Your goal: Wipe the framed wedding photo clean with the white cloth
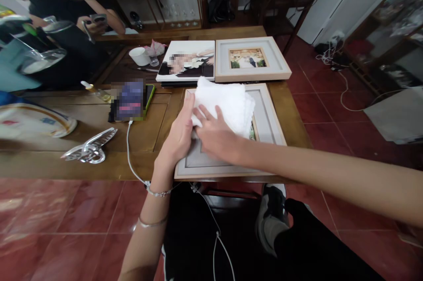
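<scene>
A white folded cloth (223,102) lies over the middle of a framed picture (231,166) with a pale wooden rim and a grey mat. My right hand (214,133) reaches in from the right and presses on the cloth's near left part, fingers spread. Along the left side of the frame rests my left hand (181,129), its fingers straight and close together, touching the cloth's left edge. Most of the small picture inside the frame is hidden under the cloth; only a sliver shows at its right.
Behind stand a white photo panel (185,61) and a second framed photo (253,58). Left on the wooden table (158,133) are a charging phone (130,100), a clear hair claw clip (90,146), a dropper bottle (99,92) and a tape roll (139,57). Another person (99,21) holds a phone across it.
</scene>
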Available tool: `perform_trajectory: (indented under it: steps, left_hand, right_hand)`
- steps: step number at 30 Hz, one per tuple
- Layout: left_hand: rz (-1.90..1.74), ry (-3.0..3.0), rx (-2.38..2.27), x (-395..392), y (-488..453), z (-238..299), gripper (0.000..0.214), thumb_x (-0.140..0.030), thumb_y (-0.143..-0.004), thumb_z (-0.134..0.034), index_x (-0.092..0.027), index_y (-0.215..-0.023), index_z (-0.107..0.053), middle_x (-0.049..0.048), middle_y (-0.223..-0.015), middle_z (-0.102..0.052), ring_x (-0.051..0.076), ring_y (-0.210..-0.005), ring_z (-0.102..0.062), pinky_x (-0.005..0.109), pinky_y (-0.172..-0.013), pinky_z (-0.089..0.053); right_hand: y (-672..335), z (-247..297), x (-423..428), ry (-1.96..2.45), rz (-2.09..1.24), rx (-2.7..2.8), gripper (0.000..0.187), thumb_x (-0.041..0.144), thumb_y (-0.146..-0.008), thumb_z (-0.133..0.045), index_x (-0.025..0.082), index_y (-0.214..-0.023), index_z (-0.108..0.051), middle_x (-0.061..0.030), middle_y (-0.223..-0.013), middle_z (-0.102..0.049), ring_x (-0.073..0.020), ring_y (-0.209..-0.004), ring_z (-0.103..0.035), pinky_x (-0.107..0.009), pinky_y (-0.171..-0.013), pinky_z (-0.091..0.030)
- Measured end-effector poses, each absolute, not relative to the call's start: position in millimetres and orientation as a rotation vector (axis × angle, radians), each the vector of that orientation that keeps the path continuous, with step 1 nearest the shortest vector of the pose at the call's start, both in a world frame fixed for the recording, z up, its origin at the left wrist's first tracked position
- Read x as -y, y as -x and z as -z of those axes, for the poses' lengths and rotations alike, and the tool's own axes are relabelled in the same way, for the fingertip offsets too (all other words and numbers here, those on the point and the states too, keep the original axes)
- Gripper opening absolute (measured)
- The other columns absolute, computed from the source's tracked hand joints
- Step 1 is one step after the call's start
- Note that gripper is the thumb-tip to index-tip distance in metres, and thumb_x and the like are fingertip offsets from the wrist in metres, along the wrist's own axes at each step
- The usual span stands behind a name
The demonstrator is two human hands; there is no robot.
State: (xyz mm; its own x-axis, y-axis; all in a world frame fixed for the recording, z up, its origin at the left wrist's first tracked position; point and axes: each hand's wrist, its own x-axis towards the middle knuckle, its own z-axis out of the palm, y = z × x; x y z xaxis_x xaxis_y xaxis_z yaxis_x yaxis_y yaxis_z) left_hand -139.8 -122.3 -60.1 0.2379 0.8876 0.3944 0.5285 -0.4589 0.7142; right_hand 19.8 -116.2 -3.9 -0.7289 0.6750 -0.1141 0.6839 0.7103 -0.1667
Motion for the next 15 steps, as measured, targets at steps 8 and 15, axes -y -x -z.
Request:
perform_trajectory:
  steps: [8, 15]
  left_hand:
    - [-1.046, -2.107, -1.369, 123, 142, 60, 0.073, -0.066, -0.108, -0.017, -0.024, -0.162, -0.042, 0.0075, -0.167, -0.04, 0.026, -0.157, -0.033, 0.046, -0.132, -0.026]
    - [-0.826, -2.301, -1.404, 121, 139, 60, 0.059, -0.045, -0.107, -0.043, -0.013, -0.157, -0.047, 0.0142, -0.162, -0.047, 0.029, -0.156, -0.035, 0.05, -0.13, -0.031]
  right_hand:
    - [-44, -11, 179, -0.773, 0.337, -2.917, 0.04, 0.022, -0.091, -0.064, 0.012, -0.129, -0.073, -0.0271, -0.163, -0.038, -0.0404, -0.156, -0.033, -0.072, -0.121, -0.027]
    - [-87, -30, 188, -0.952, 0.447, -2.541, 0.047, 0.017, -0.08, -0.074, 0.018, -0.128, -0.075, -0.022, -0.166, -0.032, -0.0469, -0.154, -0.032, -0.076, -0.114, -0.035]
